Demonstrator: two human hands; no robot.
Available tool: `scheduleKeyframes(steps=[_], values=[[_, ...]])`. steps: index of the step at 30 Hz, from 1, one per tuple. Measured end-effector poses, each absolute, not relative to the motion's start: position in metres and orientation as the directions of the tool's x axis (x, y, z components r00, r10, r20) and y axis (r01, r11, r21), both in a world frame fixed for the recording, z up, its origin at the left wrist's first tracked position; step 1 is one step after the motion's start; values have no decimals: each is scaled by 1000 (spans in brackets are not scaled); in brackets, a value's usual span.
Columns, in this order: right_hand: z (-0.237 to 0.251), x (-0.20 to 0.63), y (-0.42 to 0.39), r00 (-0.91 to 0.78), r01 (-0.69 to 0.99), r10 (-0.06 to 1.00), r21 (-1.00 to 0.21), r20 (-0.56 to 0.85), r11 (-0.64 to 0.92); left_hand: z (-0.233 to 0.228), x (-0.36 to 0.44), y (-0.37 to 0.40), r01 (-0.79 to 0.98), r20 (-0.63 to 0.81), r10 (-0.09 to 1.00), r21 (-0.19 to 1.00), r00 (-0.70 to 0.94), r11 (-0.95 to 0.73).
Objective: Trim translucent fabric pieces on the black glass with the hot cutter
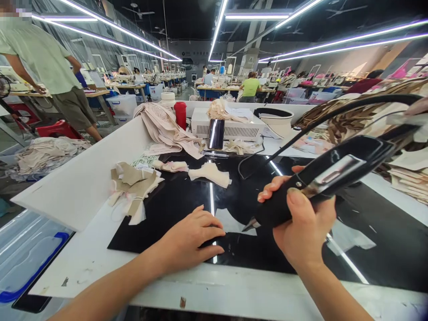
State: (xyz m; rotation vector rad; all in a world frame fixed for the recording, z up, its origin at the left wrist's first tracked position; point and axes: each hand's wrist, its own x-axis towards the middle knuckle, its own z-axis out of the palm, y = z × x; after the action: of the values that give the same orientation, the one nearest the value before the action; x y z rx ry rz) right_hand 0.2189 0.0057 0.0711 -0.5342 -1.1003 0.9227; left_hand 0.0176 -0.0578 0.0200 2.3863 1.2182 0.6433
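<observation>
My right hand (302, 223) is closed around a black corded hand tool (284, 196) with a silver lever on its side. Its pointed metal tip is at the right end of a small whitish fabric piece (230, 220); whether it touches cannot be told. My left hand (192, 236) lies with fingers apart on the glossy black sheet (174, 218), fingertips at the left edge of that piece. Partly behind my right wrist lies another thin whitish piece (354, 236). Farther back on the sheet is a cream fabric piece (210, 174).
Beige scraps (132, 183) lie to the left beside a white side panel (90, 174). At the back stand a vented white box (230, 125), a phone (216, 133) and a red cup (180, 115). The tool's cable (321, 118) arches on the right. A person (43, 67) stands beyond, left.
</observation>
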Motion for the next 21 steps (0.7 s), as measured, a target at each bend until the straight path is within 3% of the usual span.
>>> scheduleKeyframes(steps=[11,21], values=[[60,193,-1,13,-400,857,-783,515,477,19,16,-58,638,210,816,530,539,-558],[62,204,3,44,-328,852,-798,522,505,25,17,-57,627,245,825,551,509,-551]])
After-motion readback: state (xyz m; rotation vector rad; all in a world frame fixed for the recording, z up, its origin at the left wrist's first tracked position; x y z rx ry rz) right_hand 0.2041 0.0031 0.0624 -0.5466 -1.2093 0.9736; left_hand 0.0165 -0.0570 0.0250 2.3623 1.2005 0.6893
